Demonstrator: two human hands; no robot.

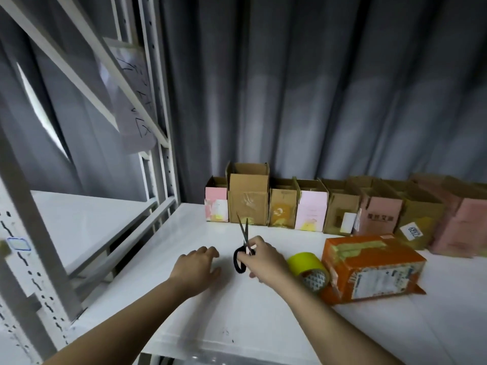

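A: Where are the scissors [245,237]?
B: Left of the orange box [374,267], past the yellow tape [303,263]. The right hand [263,259] holds them up. Its fingers curl round the black handle. The blades are a bit apart and point away.
A: And the left hand [196,267]?
B: Further left of the box, resting on the table [237,312]. Its fingers are loose and hold nothing.
A: Are scissors hard to hold?
B: I think not. They look light and stiff. The thin blades are sharp and likely slippery, so the black loops are the safe place to grip.
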